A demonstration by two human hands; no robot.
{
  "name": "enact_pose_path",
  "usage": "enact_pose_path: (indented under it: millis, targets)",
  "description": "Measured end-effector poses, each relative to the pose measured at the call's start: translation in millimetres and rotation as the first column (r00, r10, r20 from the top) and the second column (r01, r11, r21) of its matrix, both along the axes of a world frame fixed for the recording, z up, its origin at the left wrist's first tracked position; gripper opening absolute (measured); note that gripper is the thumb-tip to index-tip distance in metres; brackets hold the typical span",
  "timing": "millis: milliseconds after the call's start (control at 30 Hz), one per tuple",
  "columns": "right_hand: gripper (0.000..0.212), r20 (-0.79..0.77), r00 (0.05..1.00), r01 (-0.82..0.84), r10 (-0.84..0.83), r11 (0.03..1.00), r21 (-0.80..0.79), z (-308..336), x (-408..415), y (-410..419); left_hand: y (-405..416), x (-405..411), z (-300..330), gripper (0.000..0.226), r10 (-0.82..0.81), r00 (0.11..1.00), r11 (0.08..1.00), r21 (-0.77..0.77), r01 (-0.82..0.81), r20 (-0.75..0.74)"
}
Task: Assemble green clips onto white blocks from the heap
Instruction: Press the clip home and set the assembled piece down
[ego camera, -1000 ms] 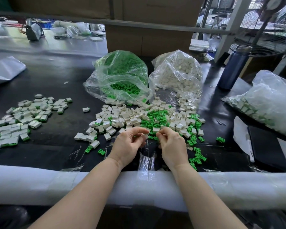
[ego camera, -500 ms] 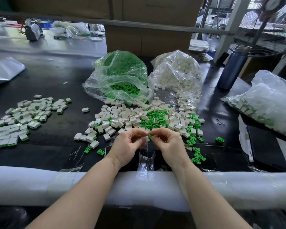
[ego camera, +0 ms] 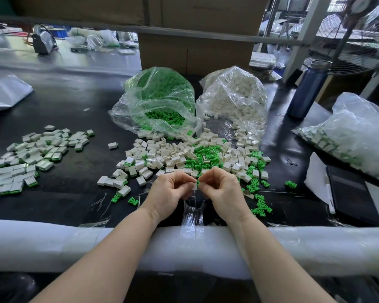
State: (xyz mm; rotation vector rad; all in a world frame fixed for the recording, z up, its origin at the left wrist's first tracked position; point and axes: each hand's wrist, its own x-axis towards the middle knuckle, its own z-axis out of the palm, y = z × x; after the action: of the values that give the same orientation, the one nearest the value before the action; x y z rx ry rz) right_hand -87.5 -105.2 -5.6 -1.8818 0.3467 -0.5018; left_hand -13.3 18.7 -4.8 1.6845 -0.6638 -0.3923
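A: From your head camera, what are your hands doing?

B: Your left hand (ego camera: 170,192) and your right hand (ego camera: 220,190) meet just above the near edge of the black table (ego camera: 74,110). The fingers of both are curled inward, fingertips almost touching. Your left fingers pinch a white block (ego camera: 194,186); a sliver of a green clip (ego camera: 198,183) shows between the two hands, at your right fingertips. You cannot tell whether the clip is seated in the block.

A: Where is the heap?

B: Just beyond your knuckles: the heap of white blocks and green clips (ego camera: 197,157), mixed and loose on the table. Behind it lie an open clear bag of green clips (ego camera: 162,101) on the left and a clear bag of white blocks (ego camera: 234,97) on the right, side by side.

A: And the rest?

B: Far to your left lies a spread of assembled blocks (ego camera: 31,156), white with green edges. A few stray green clips (ego camera: 260,206) lie near your right wrist. On the right stand a blue bottle (ego camera: 306,92) and another filled bag (ego camera: 354,136). Both forearms cross the white foam-wrapped rail (ego camera: 53,243) at the table's near edge.
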Motion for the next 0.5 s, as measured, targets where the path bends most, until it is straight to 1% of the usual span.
enact_pose_path:
  millis: [100, 200, 333, 500]
  targets:
    - [0.028, -0.011, 1.0, -0.011, 0.011, 1.0, -0.001, 0.3, -0.4, -0.7, 0.3, -0.1, -0.7, 0.014, -0.013, 1.0, 1.0, 0.022, 0.013, 0.006]
    - [0.03, -0.017, 1.0, -0.018, 0.017, 1.0, -0.015, 2.3, -1.0, -0.2, 0.6, 0.1, -0.1, 0.01, -0.028, 0.998, 0.998, 0.053, 0.025, 0.051]
    - [0.031, -0.034, 0.999, -0.035, 0.034, 0.999, -0.011, 4.7, -3.1, -0.3, 1.6, -1.7, 1.6, 0.014, -0.057, 0.996, 0.995, 0.083, 0.051, 0.071]
    - [0.03, -0.04, 0.999, -0.037, 0.035, 0.997, -0.063, 5.6, -2.7, 0.5, 1.8, -2.4, 1.4, 0.015, -0.076, 0.994, 0.992, 0.106, 0.068, 0.082]
